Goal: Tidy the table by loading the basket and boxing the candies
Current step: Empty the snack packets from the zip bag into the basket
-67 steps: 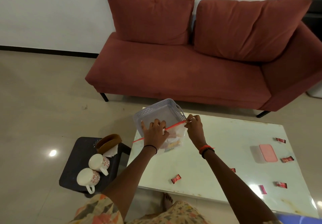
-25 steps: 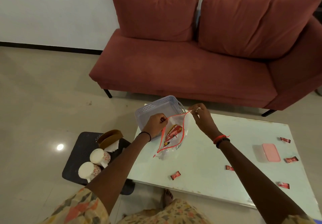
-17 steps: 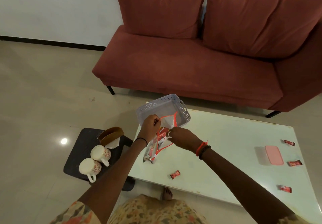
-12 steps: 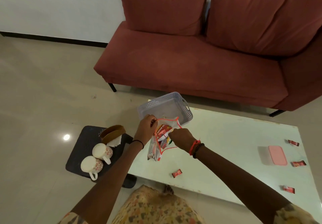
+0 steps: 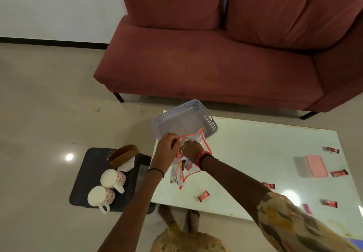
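1. Over the near left corner of the table, the left hand pinches the red-edged rim of a clear bag, holding it open.
2. Right hand reaches into the bag's mouth; whether it grips anything, I cannot tell.
3. Just behind sits the basket.
4. Candies lie scattered around a pink-lidded box.
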Available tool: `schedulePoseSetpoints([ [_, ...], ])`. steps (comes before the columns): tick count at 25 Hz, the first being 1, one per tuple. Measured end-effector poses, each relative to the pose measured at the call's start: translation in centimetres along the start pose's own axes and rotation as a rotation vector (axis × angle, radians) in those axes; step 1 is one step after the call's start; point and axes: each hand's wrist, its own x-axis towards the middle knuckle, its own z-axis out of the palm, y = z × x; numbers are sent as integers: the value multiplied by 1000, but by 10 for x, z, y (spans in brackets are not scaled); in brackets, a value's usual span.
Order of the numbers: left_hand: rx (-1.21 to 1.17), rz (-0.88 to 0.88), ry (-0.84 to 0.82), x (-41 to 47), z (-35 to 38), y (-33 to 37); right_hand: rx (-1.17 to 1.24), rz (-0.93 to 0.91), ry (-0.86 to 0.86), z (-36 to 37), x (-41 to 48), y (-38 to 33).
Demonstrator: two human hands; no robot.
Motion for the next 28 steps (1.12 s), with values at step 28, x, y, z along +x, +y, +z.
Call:
schedulePoseSetpoints([
  [28,-182,-71,130,134,-55,-100,1228,1008,428,124,144,165],
])
